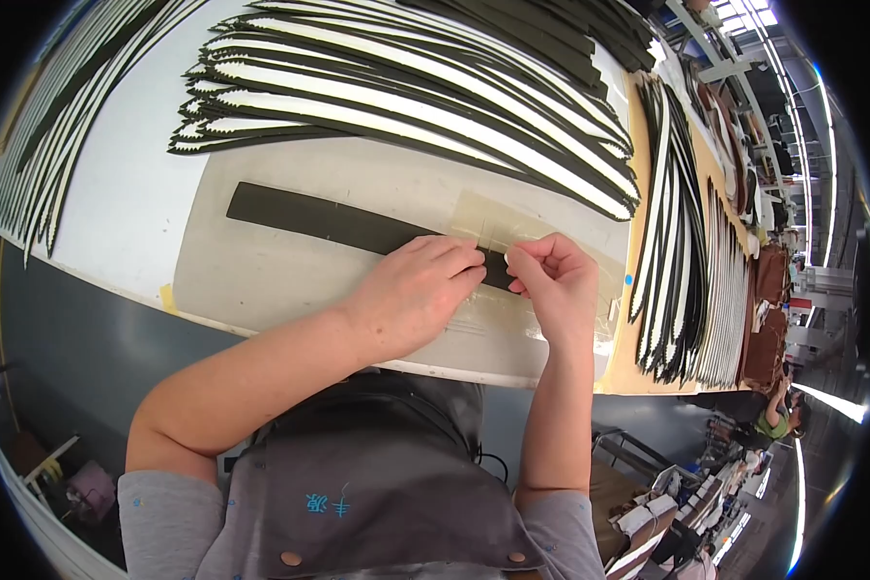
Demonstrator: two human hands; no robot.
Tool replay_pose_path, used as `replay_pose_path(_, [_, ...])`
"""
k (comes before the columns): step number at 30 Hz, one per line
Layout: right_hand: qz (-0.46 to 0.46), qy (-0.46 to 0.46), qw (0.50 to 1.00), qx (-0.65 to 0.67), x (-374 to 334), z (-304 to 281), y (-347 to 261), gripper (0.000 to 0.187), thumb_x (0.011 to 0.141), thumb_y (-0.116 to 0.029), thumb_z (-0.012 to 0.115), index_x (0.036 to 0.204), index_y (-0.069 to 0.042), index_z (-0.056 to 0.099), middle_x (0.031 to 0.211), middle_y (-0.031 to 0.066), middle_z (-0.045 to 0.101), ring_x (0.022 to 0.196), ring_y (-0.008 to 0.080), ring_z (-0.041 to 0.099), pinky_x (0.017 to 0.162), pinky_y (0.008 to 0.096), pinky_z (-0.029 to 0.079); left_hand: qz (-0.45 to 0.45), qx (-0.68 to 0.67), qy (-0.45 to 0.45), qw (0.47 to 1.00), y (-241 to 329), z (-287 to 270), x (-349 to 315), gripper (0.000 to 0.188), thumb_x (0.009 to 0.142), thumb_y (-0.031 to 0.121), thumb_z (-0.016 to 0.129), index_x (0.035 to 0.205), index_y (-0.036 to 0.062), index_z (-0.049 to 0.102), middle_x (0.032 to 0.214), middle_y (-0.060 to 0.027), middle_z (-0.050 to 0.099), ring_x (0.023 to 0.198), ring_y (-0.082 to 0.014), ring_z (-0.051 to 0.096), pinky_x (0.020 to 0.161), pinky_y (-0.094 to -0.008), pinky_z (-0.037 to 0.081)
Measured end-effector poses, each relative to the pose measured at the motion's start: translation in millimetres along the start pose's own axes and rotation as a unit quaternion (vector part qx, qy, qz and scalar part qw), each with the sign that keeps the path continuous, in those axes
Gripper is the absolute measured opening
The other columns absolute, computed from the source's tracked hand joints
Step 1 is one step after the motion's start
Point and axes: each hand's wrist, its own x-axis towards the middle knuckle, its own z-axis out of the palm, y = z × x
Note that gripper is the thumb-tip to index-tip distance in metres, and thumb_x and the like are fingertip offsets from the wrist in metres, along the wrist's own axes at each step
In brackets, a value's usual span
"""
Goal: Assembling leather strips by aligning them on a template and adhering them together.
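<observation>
A long black strip [309, 217] lies slantwise on the pale grey work board [227, 266] in front of me. My left hand [420, 290] presses down on it toward its right end, the fingers bent and close together at the strip. Just to the right, my right hand [556, 280] is closed in a pinch over the strip's end. Something small and whitish shows at those fingertips, too small to name. Under and behind the hands, a yellowish translucent sheet [469, 211] is on the board.
Beyond the board lies a broad stack of black and white strips with jagged ends [377, 108]. More strips [672, 232] hang together on the tan board at right, with others [77, 106] at far left. Brown pieces [766, 338] lie farther right. Another person [773, 418] is in the distance.
</observation>
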Motion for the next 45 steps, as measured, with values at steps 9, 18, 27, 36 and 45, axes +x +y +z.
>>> replay_pose_path(9, [-0.058, 0.003, 0.997, -0.045, -21.0, 8.9, 27.7, 0.007, 0.088, -0.005, 0.074, 0.084, -0.001, 0.07, 0.072, 0.0005, 0.068, 0.064, 0.0032, 0.058, 0.059, 0.021, 0.048, -0.006, -0.012, 0.024, 1.0, -1.9, 1.4, -0.9, 0.026, 0.083, 0.003, 0.068, 0.109, 0.0004, 0.071, 0.12, -0.0088, 0.067, 0.117, -0.0272, 0.062, 0.101, -0.0399, 0.051])
replay_pose_path(18, [-0.073, 0.019, 0.993, -0.092, -22.3, 12.6, 30.0, 0.006, 0.086, -0.005, 0.075, 0.082, -0.002, 0.07, 0.068, 0.0009, 0.067, 0.06, 0.0041, 0.058, 0.057, 0.0221, 0.048, -0.005, -0.011, 0.016, 1.0, -0.1, 1.4, -0.8, 0.025, 0.084, 0.003, 0.067, 0.108, -0.0002, 0.071, 0.121, -0.0092, 0.067, 0.118, -0.0271, 0.062, 0.102, -0.0401, 0.05])
replay_pose_path(27, [-0.103, 0.062, 0.992, -0.039, -24.1, -19.3, 32.9, 0.005, 0.086, -0.003, 0.076, 0.083, -0.002, 0.071, 0.075, -0.0001, 0.07, 0.064, 0.0039, 0.059, 0.061, 0.0213, 0.048, -0.003, -0.01, 0.017, 1.0, -3.6, 0.7, -0.8, 0.026, 0.083, 0.004, 0.067, 0.109, -0.0001, 0.071, 0.122, -0.0094, 0.067, 0.121, -0.0282, 0.061, 0.104, -0.0413, 0.049])
replay_pose_path(36, [-0.069, 0.228, 0.932, -0.273, -27.8, -171.7, 107.6, 0.023, 0.088, -0.014, 0.079, 0.106, -0.001, 0.073, 0.086, 0.0016, 0.068, 0.068, 0.0092, 0.058, 0.065, 0.0232, 0.049, -0.166, 0.166, -0.096, 0.967, -30.7, -133.3, -9.1, 0.04, 0.075, 0.018, 0.082, 0.111, 0.0056, 0.067, 0.109, -0.0088, 0.06, 0.11, -0.0292, 0.056, 0.097, -0.0414, 0.046])
replay_pose_path(45, [-0.099, -0.109, 0.962, -0.229, 26.8, -77.2, 30.9, 0.033, 0.07, -0.002, 0.088, 0.096, -0.001, 0.068, 0.075, -0.001, 0.059, 0.066, 0.0081, 0.053, 0.059, 0.0238, 0.047, -0.298, 0.118, -0.182, 0.929, -68.2, -176.7, -26.2, 0.041, 0.069, 0.018, 0.088, 0.095, 0.0077, 0.059, 0.096, -0.0078, 0.06, 0.096, -0.0299, 0.059, 0.083, -0.0409, 0.05])
